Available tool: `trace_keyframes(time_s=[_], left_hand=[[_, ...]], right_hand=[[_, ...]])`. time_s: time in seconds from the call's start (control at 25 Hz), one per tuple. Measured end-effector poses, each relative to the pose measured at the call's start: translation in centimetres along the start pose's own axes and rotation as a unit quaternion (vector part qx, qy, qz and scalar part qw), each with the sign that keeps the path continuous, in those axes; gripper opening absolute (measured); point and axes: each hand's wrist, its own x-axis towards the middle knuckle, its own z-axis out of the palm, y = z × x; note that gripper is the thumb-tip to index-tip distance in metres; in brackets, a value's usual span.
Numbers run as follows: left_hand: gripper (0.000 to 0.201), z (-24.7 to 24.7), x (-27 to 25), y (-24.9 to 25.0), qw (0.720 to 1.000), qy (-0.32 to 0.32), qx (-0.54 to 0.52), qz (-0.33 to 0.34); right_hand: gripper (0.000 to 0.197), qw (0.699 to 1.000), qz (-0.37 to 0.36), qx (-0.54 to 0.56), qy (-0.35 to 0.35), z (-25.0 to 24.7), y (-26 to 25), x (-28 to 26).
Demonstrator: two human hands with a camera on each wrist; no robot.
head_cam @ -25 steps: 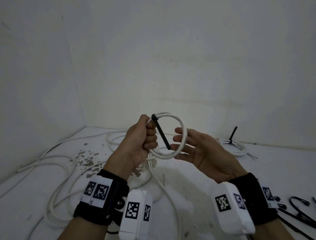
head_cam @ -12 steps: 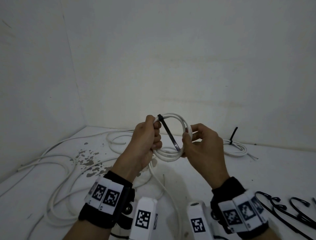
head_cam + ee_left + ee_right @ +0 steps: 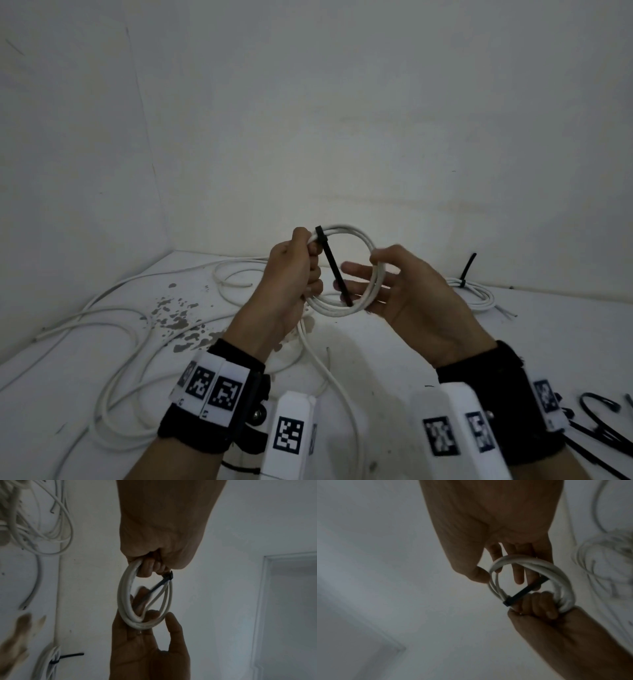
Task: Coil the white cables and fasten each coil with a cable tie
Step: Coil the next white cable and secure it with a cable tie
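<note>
A small coil of white cable (image 3: 363, 237) is held up over the table, with a black cable tie (image 3: 334, 270) round its upper left; the tie's tail slants down across the loop. My left hand (image 3: 306, 270) grips the coil's left side in a fist, just under the tie's head. My right hand (image 3: 363, 274) has straight fingers behind the coil's right side, thumb beside the cable. The left wrist view shows the coil (image 3: 123, 601) and tie (image 3: 159, 586) hanging from the fist, resting on the right hand (image 3: 145, 649). The right wrist view shows coil (image 3: 556, 572) and tie (image 3: 525, 592).
A coil with a black tie on it (image 3: 476, 296) lies at the back right. Loose white cables (image 3: 120, 329) sprawl over the left of the white table, and one strand (image 3: 342, 394) trails down from the held coil. Spare black ties (image 3: 599, 404) lie at the front right. Walls close off the back and left.
Half a second ago my right hand pinched the coil's right side; now its fingers are straightened out behind it. The left hand has kept its grip.
</note>
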Motion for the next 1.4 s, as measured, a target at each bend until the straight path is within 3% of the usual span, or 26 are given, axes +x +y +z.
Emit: trace_keyframes(time_s=[0.16, 0.32, 0.48, 0.56, 0.72, 1.0, 1.12, 1.2, 1.24, 1.32, 1.36, 1.4], left_hand=[[0.034, -0.4, 0.4, -0.3, 1.000, 0.007, 0.007, -0.007], [0.035, -0.5, 0.5, -0.4, 1.000, 0.000, 0.015, -0.013], [0.038, -0.1, 0.4, -0.9, 0.998, -0.012, 0.057, -0.018], [0.039, 0.1, 0.4, -1.2, 0.997, -0.017, 0.069, -0.032], [0.040, 0.0, 0.3, -1.2, 0.996, -0.019, 0.083, -0.033], [0.042, -0.6, 0.3, -0.9, 0.990, -0.040, 0.133, -0.007], [0.039, -0.6, 0.4, -1.1, 0.991, -0.031, 0.130, 0.017], [0.037, -0.5, 0.4, -1.2, 0.986, -0.026, 0.153, 0.061], [0.038, -0.5, 0.4, -1.3, 0.981, -0.021, 0.174, 0.083], [0.039, -0.5, 0.2, -1.3, 0.973, -0.016, 0.204, 0.106], [0.039, -0.4, 0.2, -1.3, 0.972, -0.015, 0.206, 0.110], [0.038, -0.4, 0.1, -1.3, 0.972, -0.017, 0.206, 0.114]], right_hand=[[0.049, 1.000, -0.022, -0.009, 0.017, -0.6, 0.4, 0.5], [0.025, 1.000, 0.002, -0.018, -0.008, -1.2, 0.1, 0.8], [0.019, 0.993, 0.083, 0.082, -0.035, -1.1, 0.2, 0.9], [0.020, 0.991, 0.089, 0.094, -0.032, -0.9, 0.4, 1.0], [0.026, 0.998, 0.062, 0.007, -0.019, -1.1, 0.9, 1.3], [0.020, 0.996, 0.090, 0.017, -0.017, -1.7, 0.2, 1.0], [0.013, 0.991, 0.019, -0.129, 0.011, -2.0, 0.2, 1.0], [0.011, 0.967, -0.094, -0.229, 0.068, -1.6, 0.5, 0.5], [0.022, 0.931, -0.177, -0.295, 0.121, -1.3, 0.9, 0.2], [0.025, 0.814, -0.356, -0.415, 0.195, -0.3, 1.7, -0.4], [0.015, 0.788, -0.384, -0.448, 0.177, 0.2, 1.9, -0.5], [0.005, 0.804, -0.345, -0.465, 0.132, 0.8, 2.1, -0.7]])
